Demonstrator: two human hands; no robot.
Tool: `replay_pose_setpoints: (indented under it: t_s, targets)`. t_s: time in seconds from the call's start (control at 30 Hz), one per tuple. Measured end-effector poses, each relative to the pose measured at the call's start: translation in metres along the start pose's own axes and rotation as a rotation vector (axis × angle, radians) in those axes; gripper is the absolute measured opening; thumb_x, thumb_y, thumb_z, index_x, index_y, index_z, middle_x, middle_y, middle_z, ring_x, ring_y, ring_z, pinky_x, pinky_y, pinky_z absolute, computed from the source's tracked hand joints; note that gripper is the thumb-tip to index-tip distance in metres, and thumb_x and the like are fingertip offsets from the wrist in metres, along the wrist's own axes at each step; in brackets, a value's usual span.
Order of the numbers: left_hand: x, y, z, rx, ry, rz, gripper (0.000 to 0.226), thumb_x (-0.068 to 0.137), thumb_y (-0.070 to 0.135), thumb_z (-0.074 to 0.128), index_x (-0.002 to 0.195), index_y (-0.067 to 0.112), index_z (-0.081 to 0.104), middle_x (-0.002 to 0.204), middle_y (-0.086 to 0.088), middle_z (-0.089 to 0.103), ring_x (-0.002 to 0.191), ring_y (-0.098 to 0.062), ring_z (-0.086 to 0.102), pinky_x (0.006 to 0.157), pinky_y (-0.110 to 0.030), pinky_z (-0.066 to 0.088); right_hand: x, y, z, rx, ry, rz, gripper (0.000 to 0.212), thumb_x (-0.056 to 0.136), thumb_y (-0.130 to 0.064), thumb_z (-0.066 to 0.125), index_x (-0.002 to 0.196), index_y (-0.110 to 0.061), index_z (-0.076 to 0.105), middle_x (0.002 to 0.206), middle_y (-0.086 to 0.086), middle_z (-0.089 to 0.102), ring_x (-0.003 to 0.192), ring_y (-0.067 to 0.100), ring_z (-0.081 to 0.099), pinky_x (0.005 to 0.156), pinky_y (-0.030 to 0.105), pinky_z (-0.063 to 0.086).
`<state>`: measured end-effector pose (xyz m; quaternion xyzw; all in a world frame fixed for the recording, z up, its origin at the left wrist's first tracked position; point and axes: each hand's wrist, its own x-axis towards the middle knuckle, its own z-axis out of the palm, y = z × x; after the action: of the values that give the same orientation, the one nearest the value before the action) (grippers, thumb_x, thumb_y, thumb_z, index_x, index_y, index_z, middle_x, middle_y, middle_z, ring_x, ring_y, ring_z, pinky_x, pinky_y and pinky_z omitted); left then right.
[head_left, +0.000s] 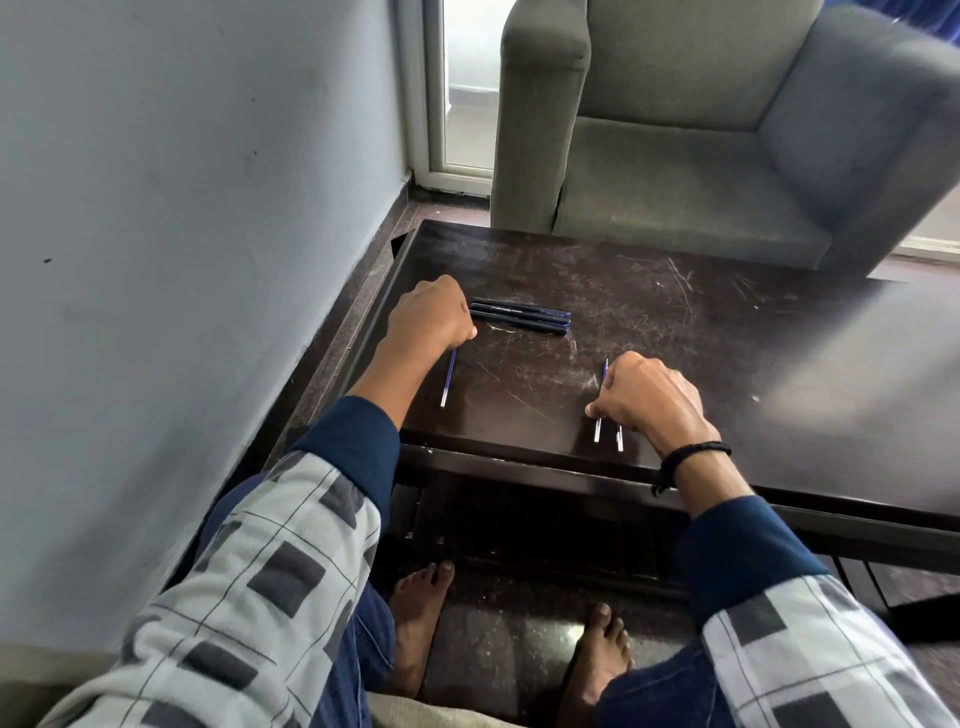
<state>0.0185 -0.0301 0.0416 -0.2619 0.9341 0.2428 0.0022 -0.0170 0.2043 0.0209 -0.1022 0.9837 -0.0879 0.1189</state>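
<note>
While the person sits at the dark desk (675, 322), both hands are down on it among pen parts. Three dark pens (524, 316) lie side by side on the left part of the desk, touching each other. The left hand (428, 317) is right at their left ends with its fingers curled under, so I cannot tell if its grip is closed on anything. One thin ink tube (448, 379) lies just below that hand, and its top end goes out of sight under the hand. The right hand (647, 397) is nearer the front edge, well apart from the pens. Its grip is closed on a pair of ink tubes (597, 431), thumb and fingers pinching them down on the desk. The job looks like putting the ink tubes into the pens. To do it well, I think the right hand should lift just one tube, not both, and hold it near the middle so it does not bend. The left hand should pick up one pen and hold it steady. The tube's tip should line up with the pen's open end before it slides in. The tubes are thin and could roll off the front edge, so slow moves are best.
</note>
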Motion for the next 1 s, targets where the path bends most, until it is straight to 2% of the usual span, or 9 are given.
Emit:
replay_pose_setpoints:
  t_s: [0.1, 0.27, 0.5, 0.77, 0.93, 1.0]
  targets:
    - [-0.001, -0.003, 0.004, 0.143, -0.009, -0.028, 0.039, 0.088, 0.026, 0.076, 0.121, 0.009, 0.062, 0.118, -0.015, 0.066, 0.108, -0.036, 0.065, 0.077, -0.039, 0.048, 0.001, 0.000, 0.000, -0.003, 0.000, 0.001, 0.029, 0.081, -0.036, 0.081, 0.099, -0.017, 0.068, 0.095, 0.007, 0.068, 0.081, 0.030, 0.058, 0.073, 0.034, 0.047]
    - [-0.005, -0.003, 0.004, 0.288, -0.066, -0.049, 0.051, 0.090, 0.028, 0.074, 0.132, 0.010, 0.053, 0.129, -0.015, 0.059, 0.118, -0.036, 0.060, 0.076, -0.039, 0.041, 0.002, 0.001, 0.001, 0.001, -0.008, -0.001, 0.029, 0.081, -0.037, 0.081, 0.098, -0.017, 0.067, 0.094, 0.006, 0.068, 0.081, 0.031, 0.059, 0.073, 0.035, 0.048]
    - [-0.009, -0.001, 0.006, 0.333, -0.083, -0.039, 0.048, 0.089, 0.031, 0.075, 0.128, 0.011, 0.056, 0.125, -0.014, 0.062, 0.113, -0.034, 0.062, 0.076, -0.038, 0.041, 0.003, 0.001, 0.001, 0.000, -0.006, -0.008, 0.032, 0.081, -0.039, 0.081, 0.100, -0.017, 0.067, 0.091, 0.005, 0.064, 0.081, 0.031, 0.058, 0.074, 0.035, 0.047]
    - [-0.010, 0.000, 0.007, 0.330, -0.082, -0.022, 0.045, 0.090, 0.032, 0.074, 0.126, 0.011, 0.057, 0.120, -0.013, 0.063, 0.110, -0.033, 0.064, 0.075, -0.037, 0.042, 0.003, 0.001, 0.003, -0.009, 0.009, -0.018, 0.031, 0.081, -0.037, 0.080, 0.100, -0.017, 0.067, 0.096, 0.006, 0.069, 0.084, 0.031, 0.062, 0.073, 0.034, 0.048]
    - [-0.009, 0.004, 0.005, 0.316, -0.072, -0.008, 0.038, 0.092, 0.032, 0.072, 0.121, 0.012, 0.058, 0.101, -0.010, 0.058, 0.105, -0.032, 0.065, 0.073, -0.036, 0.042, 0.013, -0.006, 0.007, 0.103, 0.183, -0.162, 0.010, 0.087, -0.031, 0.070, 0.090, -0.021, 0.070, 0.097, 0.004, 0.071, 0.091, 0.030, 0.066, 0.071, 0.033, 0.045]
    - [-0.007, 0.005, 0.002, 0.313, -0.058, -0.005, 0.037, 0.092, 0.029, 0.072, 0.120, 0.011, 0.058, 0.097, -0.009, 0.056, 0.103, -0.032, 0.065, 0.072, -0.036, 0.042, 0.023, -0.011, 0.010, 0.169, 0.239, -0.241, 0.015, 0.091, -0.027, 0.069, 0.102, -0.020, 0.074, 0.107, 0.004, 0.067, 0.101, 0.029, 0.063, 0.079, 0.035, 0.048]
